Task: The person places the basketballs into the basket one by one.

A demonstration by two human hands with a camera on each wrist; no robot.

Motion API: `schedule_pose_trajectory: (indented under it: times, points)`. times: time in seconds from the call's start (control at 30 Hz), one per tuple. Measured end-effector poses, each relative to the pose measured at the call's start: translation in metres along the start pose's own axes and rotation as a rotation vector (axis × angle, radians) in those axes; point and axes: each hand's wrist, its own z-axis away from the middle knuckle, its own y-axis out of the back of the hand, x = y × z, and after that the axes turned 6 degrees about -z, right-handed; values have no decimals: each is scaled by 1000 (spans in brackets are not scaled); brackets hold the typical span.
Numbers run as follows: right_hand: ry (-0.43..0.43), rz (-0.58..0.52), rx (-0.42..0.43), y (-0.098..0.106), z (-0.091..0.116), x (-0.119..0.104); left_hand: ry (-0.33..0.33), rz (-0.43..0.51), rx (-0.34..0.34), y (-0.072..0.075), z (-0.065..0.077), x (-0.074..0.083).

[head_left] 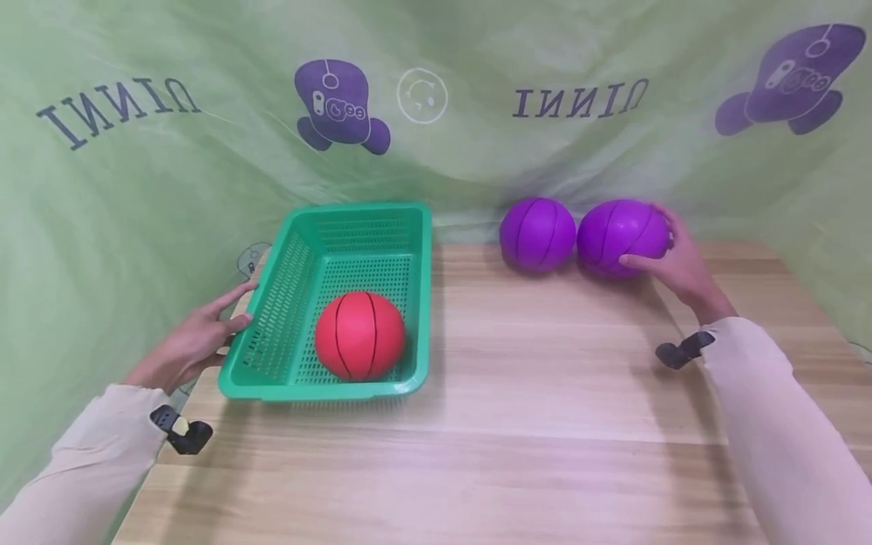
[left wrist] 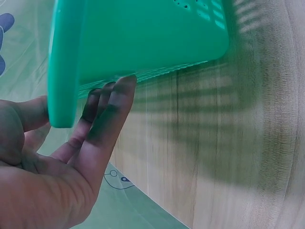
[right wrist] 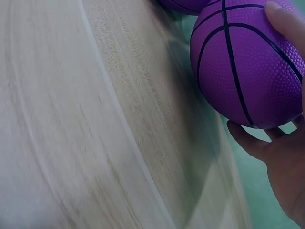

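A green plastic basket point(head_left: 424, 303) sits on the left side of the table, with a red ball point(head_left: 359, 336) marked by black basketball lines inside, near its front. At the basket's left side, my left hand point(head_left: 197, 337) holds the rim; in the left wrist view the thumb lies against the rim and the fingers reach beneath it along the outer wall. Toward the back right, my right hand point(head_left: 683, 265) grips a purple ball point(head_left: 613, 235), thumb in front and fingers around its right side. Another purple ball point(head_left: 538, 235) stands just left of it.
The pale wooden table point(head_left: 504, 454) extends in front of the basket and balls. A green cloth point(head_left: 470, 159) with purple printing hangs behind the table and along its sides. Dark wrist cameras point(head_left: 684, 350) are on both sleeves.
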Motion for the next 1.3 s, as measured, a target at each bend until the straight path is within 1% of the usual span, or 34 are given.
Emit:
schedule_pose_trajectory:
  times: [0.17, 0.27, 0.53, 0.73, 1.0, 1.17, 1.3]
  points:
    - [19, 30, 16, 8, 5, -5, -24, -16, 4, 2, -3, 4]
    - [21, 46, 21, 12, 9, -11, -18, -13, 2, 4, -5, 7]
    - [31, 72, -18, 15, 25, -22, -7, 23, -8, 1, -3, 3]
    - [54, 60, -31, 10, 40, -34, -14, 17, -12, 2, -2, 4]
    - [108, 90, -37, 4, 56, -49, -24, 34, -17, 3, -1, 6]
    - [127, 96, -71, 0, 63, -59, -11, 52, -17, 1, -1, 4]
    - [130, 99, -99, -5, 68, -66, -1, 48, -15, 0, 0, 3]
